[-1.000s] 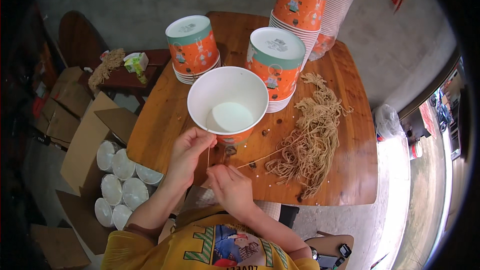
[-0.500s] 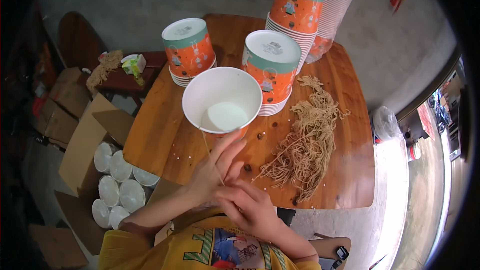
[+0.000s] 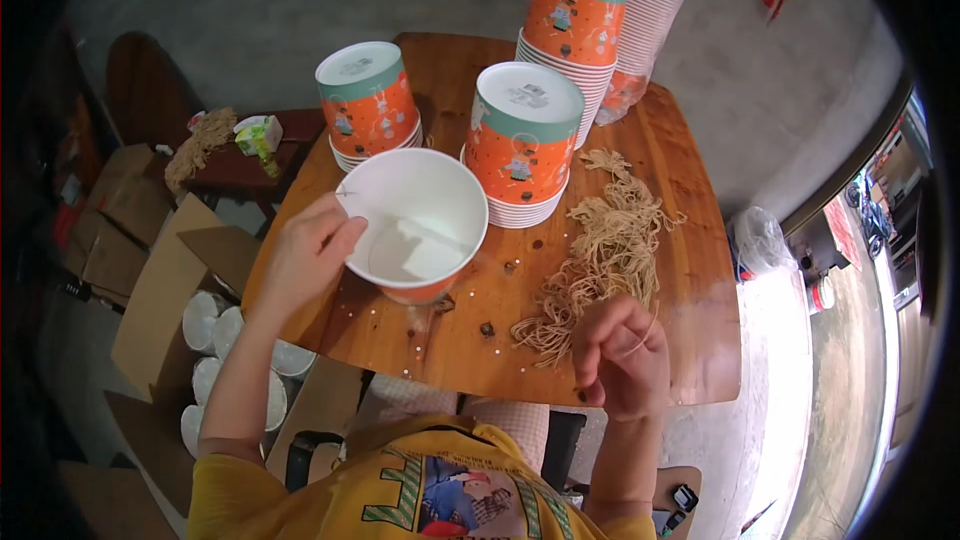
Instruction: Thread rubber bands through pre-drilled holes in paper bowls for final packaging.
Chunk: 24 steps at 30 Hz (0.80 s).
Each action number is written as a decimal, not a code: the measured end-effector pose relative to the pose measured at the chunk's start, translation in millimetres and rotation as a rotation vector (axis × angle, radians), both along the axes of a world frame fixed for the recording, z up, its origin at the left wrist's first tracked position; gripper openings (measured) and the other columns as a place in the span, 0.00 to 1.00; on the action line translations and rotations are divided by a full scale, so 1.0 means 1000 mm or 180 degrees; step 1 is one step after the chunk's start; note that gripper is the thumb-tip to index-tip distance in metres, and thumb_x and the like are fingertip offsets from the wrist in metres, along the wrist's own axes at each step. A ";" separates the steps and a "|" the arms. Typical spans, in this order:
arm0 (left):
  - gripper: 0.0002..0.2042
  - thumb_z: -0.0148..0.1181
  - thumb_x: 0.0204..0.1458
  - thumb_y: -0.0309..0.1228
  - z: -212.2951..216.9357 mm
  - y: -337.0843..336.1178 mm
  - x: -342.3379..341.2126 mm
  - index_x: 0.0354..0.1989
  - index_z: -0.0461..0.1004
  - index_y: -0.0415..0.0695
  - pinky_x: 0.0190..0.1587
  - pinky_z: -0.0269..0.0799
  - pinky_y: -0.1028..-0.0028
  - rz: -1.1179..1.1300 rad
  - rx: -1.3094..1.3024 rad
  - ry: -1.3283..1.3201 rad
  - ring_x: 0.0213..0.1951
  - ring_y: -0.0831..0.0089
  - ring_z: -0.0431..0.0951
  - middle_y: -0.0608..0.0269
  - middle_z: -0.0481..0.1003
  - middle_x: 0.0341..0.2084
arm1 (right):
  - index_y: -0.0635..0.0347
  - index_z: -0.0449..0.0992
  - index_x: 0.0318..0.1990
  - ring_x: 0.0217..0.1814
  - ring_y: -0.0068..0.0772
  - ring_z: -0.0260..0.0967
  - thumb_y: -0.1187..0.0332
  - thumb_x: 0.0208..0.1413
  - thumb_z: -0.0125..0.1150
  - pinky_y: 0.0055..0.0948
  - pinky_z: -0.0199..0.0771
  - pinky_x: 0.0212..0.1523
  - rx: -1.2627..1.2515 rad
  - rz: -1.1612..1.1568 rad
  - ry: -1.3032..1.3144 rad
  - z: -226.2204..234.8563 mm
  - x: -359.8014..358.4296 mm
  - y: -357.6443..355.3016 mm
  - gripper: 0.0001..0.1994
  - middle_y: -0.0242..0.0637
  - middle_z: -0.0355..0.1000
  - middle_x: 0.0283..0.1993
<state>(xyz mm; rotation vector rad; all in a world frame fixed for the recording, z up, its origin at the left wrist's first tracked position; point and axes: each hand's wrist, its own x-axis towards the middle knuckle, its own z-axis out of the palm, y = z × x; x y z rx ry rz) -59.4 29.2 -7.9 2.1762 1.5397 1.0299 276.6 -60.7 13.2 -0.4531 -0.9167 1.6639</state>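
Observation:
A white-lined paper bucket (image 3: 440,195) stands tilted on the wooden table in front of me, its mouth toward me. My left hand (image 3: 312,250) is closed at the bucket's left rim, thumb and fingers pinched there. A small thin dark piece shows at the rim just above the fingertips. My right hand (image 3: 625,352) is raised over the table's front edge, fingers curled, and a thin strand of string (image 3: 655,318) shows at the fingers. Just beyond that hand lies a tangled heap of tan string (image 3: 615,240).
Upside-down stacks of orange and green paper buckets stand behind: a left stack (image 3: 368,105), a middle stack (image 3: 525,145) and a tall back stack (image 3: 573,25), beside a bagged stack (image 3: 645,0). An open carton (image 3: 150,320) of wrapped white buckets sits at lower left. White specks dot the wooden table (image 3: 690,280).
My hands have parted. The left has moved to the bucket's left rim; the right has swung right and up toward the string heap. The bucket appears slightly lower and further left.

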 end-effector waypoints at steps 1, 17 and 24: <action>0.12 0.59 0.55 0.29 0.004 0.003 -0.007 0.25 0.71 0.33 0.30 0.66 0.70 0.0010 -0.0202 -0.0006 0.26 0.64 0.72 0.57 0.69 0.24 | 0.66 0.75 0.40 0.27 0.25 0.74 0.70 0.62 0.55 0.20 0.71 0.20 -0.0206 -0.0004 -0.0035 -0.003 -0.002 0.006 0.07 0.40 0.76 0.32; 0.14 0.50 0.65 0.38 0.037 -0.070 0.082 0.53 0.66 0.43 0.32 0.69 0.82 -0.1088 -0.2633 -0.2996 0.31 0.82 0.74 0.65 0.74 0.36 | 0.65 0.76 0.43 0.33 0.19 0.72 0.77 0.59 0.59 0.20 0.73 0.35 0.1226 -0.1225 -0.1999 -0.014 -0.087 0.034 0.06 0.34 0.76 0.38; 0.12 0.45 0.67 0.37 0.024 -0.071 0.077 0.46 0.71 0.41 0.19 0.60 0.86 -0.1282 -0.2832 -0.2690 0.20 0.87 0.67 0.69 0.72 0.25 | 0.65 0.76 0.44 0.35 0.21 0.72 0.79 0.59 0.58 0.20 0.72 0.37 0.1467 -0.1764 -0.2117 -0.024 -0.078 0.035 0.07 0.35 0.76 0.38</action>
